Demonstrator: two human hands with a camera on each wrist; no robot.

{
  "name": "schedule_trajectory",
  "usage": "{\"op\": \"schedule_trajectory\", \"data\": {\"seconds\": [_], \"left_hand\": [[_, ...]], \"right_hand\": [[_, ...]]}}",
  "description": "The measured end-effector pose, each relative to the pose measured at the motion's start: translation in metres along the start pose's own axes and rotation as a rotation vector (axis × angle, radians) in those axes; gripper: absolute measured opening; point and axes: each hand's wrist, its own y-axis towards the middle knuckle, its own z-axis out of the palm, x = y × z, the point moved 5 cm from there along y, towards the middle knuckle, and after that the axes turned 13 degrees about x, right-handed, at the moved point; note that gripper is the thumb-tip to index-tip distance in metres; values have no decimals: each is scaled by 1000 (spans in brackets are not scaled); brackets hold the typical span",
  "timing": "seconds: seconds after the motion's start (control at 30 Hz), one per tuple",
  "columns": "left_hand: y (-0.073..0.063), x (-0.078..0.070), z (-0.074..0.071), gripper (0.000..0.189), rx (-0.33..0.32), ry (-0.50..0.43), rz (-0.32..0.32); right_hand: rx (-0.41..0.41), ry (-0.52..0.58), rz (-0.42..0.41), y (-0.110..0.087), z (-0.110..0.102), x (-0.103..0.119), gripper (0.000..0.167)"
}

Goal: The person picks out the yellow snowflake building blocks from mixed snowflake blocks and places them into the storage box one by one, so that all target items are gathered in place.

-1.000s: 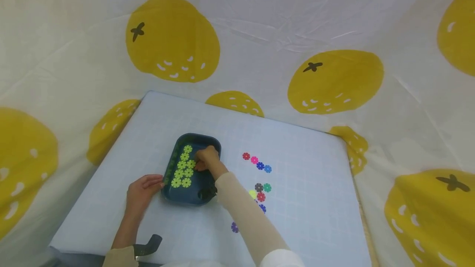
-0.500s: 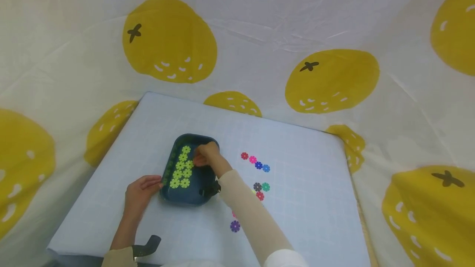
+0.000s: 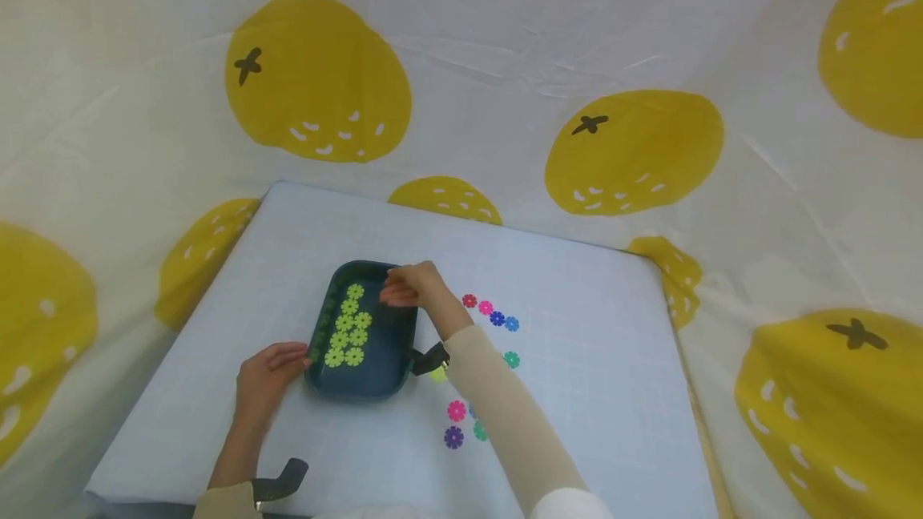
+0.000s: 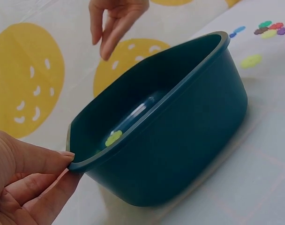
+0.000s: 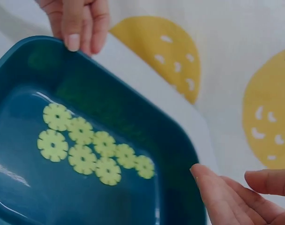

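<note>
A deep dark teal plastic tub (image 3: 385,359) stands on the table. Inside it, several lime-yellow notched flower discs (image 5: 81,158) lie flat in two touching rows. My left hand (image 3: 267,379) holds the tub's near-left side; in the left wrist view, thumb and fingers pinch the rim (image 4: 73,165). My right hand (image 3: 414,285) hovers over the tub's far right corner. In the right wrist view its fingers (image 5: 227,199) are extended and loose, with nothing between them and the thumb.
To the right of the tub, loose flower discs lie on the white cloth: a short row with a red one (image 3: 469,301), a green one (image 3: 511,360), and a pink one (image 3: 457,411) above a purple one (image 3: 453,437). My right sleeve (image 3: 505,407) covers others. A fruit-print curtain (image 3: 490,86) hangs behind.
My right hand has lifted from the discs and moved back towards the tub's far right corner, its fingers loosening. My left hand keeps its hold on the rim.
</note>
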Motion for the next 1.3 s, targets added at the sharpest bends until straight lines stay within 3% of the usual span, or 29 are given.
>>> {"op": "schedule_trajectory", "data": {"seconds": [0.27,0.43,0.63,1.0,1.3], "left_hand": [[-1,-1,0,32,-5,12,1],[0,-2,-1,32,-9,22,10],[1,-2,-1,33,-7,37,-3],[0,-2,-1,33,9,38,-12],[0,-5,-2,35,12,37,-12]], "right_hand": [[15,39,-59,-17,-22,10,33],[-3,62,-53,-25,-39,5,35],[-54,87,-23,-31,-58,-11,31],[-100,154,-44,-52,-96,-41,35],[-178,204,4,-61,-126,-82,35]]}}
